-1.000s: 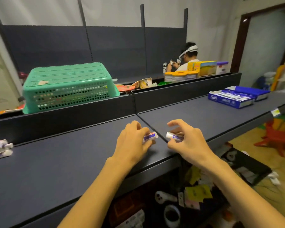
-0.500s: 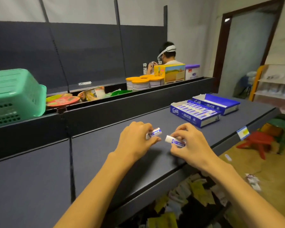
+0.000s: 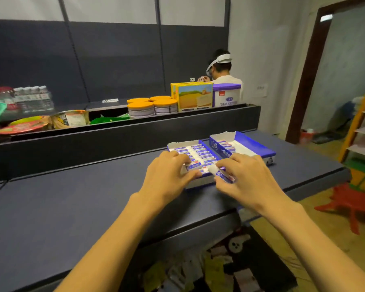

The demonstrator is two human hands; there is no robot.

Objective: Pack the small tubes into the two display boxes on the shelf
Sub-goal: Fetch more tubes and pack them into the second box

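The dark shelf (image 3: pixel 72 207) is filling most of the frame. Two blue display boxes (image 3: pixel 259 147) are sitting side by side at centre right, the left one nearly packed. One small tube (image 3: pixel 193 166) is being pinched by the left hand (image 3: pixel 167 178), another tube (image 3: pixel 223 175) by the right hand (image 3: pixel 247 180), fingers curled, over the near box's front edge.

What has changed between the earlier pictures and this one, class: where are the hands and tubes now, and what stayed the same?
Both hands travelled right along the shelf to the display boxes. The left hand now holds its tube over the left box; the right hand holds its tube at that box's front edge. Unchanged: each hand grips one tube, none released; the right box sits beside the left.
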